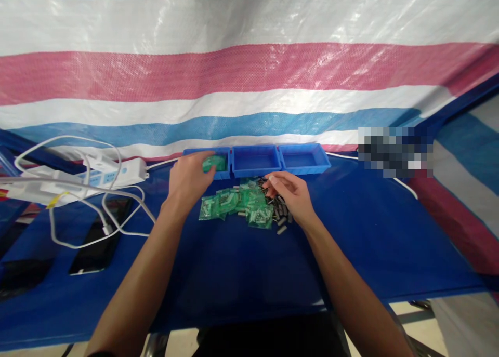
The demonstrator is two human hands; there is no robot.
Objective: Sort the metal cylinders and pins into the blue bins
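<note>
My left hand (189,180) reaches over the leftmost blue tray (226,162) and pinches a green packet (213,163) above it. My right hand (290,193) rests on a pile of small dark metal parts (281,219), fingers curled; whether it holds one is hidden. Several green packets (237,203) lie in a heap between my hands on the blue table (241,263). Two more blue trays, middle (255,161) and right (304,159), stand beside the first.
A white power strip (113,172) and white cables (78,211) lie at the left. A dark phone (97,242) rests on the table's left side. A striped tarp (249,71) hangs behind the table.
</note>
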